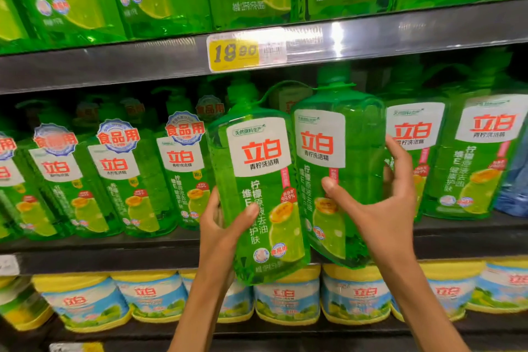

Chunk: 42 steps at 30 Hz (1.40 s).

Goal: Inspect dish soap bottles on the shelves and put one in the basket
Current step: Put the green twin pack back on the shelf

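Observation:
Two large green dish soap bottles joined at the necks by a green strap are held out in front of the middle shelf. My left hand [225, 226] grips the lower left side of the left bottle [263, 197], thumb across its label. My right hand [385, 203] holds the right bottle [337, 168], thumb on the front and fingers curled round its right side. Both bottles tilt slightly and carry white labels with red characters. No basket is in view.
More green soap bottles [120, 177] line the middle shelf [100, 246] on both sides. The upper shelf edge [400, 34] carries a yellow 19.90 price tag [234, 53]. Yellow-lidded tubs [288, 297] fill the shelf below.

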Available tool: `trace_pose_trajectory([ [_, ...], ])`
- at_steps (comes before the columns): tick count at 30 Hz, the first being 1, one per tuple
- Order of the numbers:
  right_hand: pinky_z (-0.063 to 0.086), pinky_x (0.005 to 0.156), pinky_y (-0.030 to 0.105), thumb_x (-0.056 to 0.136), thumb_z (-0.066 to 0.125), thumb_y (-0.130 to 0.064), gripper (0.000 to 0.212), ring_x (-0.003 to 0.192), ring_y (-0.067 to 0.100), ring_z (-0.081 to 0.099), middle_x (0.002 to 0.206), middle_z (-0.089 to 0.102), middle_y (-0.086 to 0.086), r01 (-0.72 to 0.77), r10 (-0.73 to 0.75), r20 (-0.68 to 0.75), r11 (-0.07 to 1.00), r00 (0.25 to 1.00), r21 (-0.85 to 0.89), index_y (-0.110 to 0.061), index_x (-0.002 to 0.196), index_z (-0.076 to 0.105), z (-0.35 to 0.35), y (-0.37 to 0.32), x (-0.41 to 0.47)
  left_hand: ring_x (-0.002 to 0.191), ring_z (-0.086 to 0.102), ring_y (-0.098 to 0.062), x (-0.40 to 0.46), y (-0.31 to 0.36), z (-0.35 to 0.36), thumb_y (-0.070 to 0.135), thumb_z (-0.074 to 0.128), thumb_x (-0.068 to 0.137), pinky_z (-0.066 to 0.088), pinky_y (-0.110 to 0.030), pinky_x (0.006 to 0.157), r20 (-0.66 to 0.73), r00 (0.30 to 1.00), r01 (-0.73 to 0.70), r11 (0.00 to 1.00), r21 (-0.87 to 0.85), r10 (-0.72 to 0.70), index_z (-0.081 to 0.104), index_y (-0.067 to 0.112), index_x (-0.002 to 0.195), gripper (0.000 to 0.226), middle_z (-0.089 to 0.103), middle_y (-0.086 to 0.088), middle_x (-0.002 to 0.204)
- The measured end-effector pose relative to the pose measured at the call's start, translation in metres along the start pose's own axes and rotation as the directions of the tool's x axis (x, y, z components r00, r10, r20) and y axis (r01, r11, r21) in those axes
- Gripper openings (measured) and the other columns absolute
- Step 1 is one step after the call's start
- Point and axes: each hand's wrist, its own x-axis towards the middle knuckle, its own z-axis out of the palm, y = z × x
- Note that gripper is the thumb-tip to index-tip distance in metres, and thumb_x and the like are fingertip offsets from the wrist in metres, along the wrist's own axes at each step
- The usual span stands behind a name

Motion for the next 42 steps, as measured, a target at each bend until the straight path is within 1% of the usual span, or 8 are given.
trace_pose_trajectory([
  [6, 0.027, 0.105, 0.003, 0.064, 0.085, -0.038, 0.085, 0.123, -0.022, 0.035, 0.129, 0.037, -0.040, 0.031, -0.031, -0.044, 1.000, 0.999, -0.002, -0.039, 0.132, 0.035, 0.008, 0.015, -0.001, 0.136, 0.038, -0.008, 0.012, -0.003, 0.003, 0.049, 0.083, 0.043, 0.036, -0.035, 0.109, -0.006, 0.998, -0.061, 0.991, 0.122, 0.062, 0.036, 0.029, 0.143, 0.113, 0.042, 0.011, 0.147],
  [10, 0.034, 0.115, 0.041, 0.066, 0.084, -0.048, 0.091, 0.138, 0.006, 0.036, 0.141, 0.040, -0.025, 0.022, -0.022, -0.055, 1.000, 0.998, 0.002, -0.034, 0.142, 0.036, 0.015, 0.025, -0.009, 0.131, 0.021, 0.004, 0.020, -0.010, 0.003, 0.055, 0.076, 0.040, 0.027, -0.023, 0.102, 0.003, 0.998, -0.060, 0.987, 0.152, 0.060, 0.017, 0.027, 0.150, 0.128, 0.026, 0.025, 0.135],
  [15, 0.026, 0.113, 0.023, 0.073, 0.073, -0.043, 0.093, 0.129, 0.011, 0.030, 0.135, 0.025, -0.009, 0.186, -0.216, -0.103, 0.952, 0.971, -0.245, -0.004, 0.147, 0.032, 0.017, 0.035, -0.007, 0.098, 0.029, 0.041, 0.026, -0.007, -0.002, 0.050, 0.082, 0.056, 0.033, -0.001, 0.090, 0.071, 0.990, -0.137, 0.957, 0.256, 0.123, 0.026, 0.035, 0.134, 0.098, 0.037, 0.058, 0.102],
  [18, 0.026, 0.105, 0.016, 0.072, 0.072, -0.045, 0.099, 0.114, 0.009, 0.030, 0.121, 0.028, -0.004, 0.169, -0.208, -0.123, 0.949, 0.970, -0.267, -0.002, 0.149, 0.027, 0.020, 0.038, -0.005, 0.096, 0.052, 0.027, 0.026, -0.005, 0.002, 0.033, 0.078, 0.067, 0.041, 0.004, 0.073, 0.114, 0.968, -0.247, 0.912, 0.328, 0.222, 0.042, 0.041, 0.110, 0.058, 0.058, 0.047, 0.100],
  [21, 0.030, 0.106, 0.020, 0.074, 0.073, -0.044, 0.095, 0.116, -0.002, 0.033, 0.123, 0.032, -0.007, 0.121, -0.156, -0.174, 0.973, 0.972, -0.198, -0.012, 0.150, 0.026, 0.021, 0.040, -0.006, 0.116, 0.053, 0.006, 0.024, -0.006, 0.005, 0.047, 0.073, 0.059, 0.044, -0.006, 0.085, 0.059, 0.959, -0.280, 0.887, 0.368, 0.278, 0.038, 0.052, 0.123, 0.073, 0.054, 0.026, 0.126],
  [25, 0.026, 0.112, 0.030, 0.082, 0.066, -0.042, 0.074, 0.124, 0.005, 0.033, 0.126, 0.038, -0.013, 0.098, -0.149, -0.196, 0.964, 0.969, -0.246, -0.019, 0.146, 0.034, 0.021, 0.044, -0.011, 0.117, 0.037, 0.025, 0.018, -0.009, 0.011, 0.036, 0.079, 0.065, 0.035, 0.003, 0.088, -0.004, 0.913, -0.364, 0.818, 0.445, 0.408, 0.026, 0.046, 0.136, 0.089, 0.035, 0.051, 0.126],
  [31, 0.002, 0.106, 0.006, 0.090, 0.061, -0.035, 0.068, 0.127, 0.011, 0.031, 0.136, 0.044, 0.007, 0.075, -0.147, -0.169, 0.925, 0.975, -0.373, -0.009, 0.147, 0.035, 0.022, 0.038, -0.016, 0.110, 0.032, -0.011, 0.007, -0.014, 0.017, 0.048, 0.060, 0.077, 0.033, -0.026, 0.098, -0.041, 0.810, -0.362, 0.554, 0.749, 0.585, 0.030, 0.009, 0.145, 0.083, 0.034, -0.007, 0.117],
  [42, 0.031, 0.086, 0.016, 0.087, 0.061, -0.037, 0.062, 0.112, 0.006, 0.042, 0.125, 0.059, 0.009, 0.030, -0.124, -0.202, 0.909, 0.971, -0.416, -0.006, 0.139, 0.049, 0.022, 0.022, -0.017, 0.130, 0.045, -0.024, 0.012, -0.018, 0.028, 0.017, 0.058, 0.093, 0.039, -0.035, 0.106, -0.168, 0.854, -0.251, 0.674, 0.695, 0.492, 0.039, 0.006, 0.142, 0.053, 0.047, -0.006, 0.138],
])
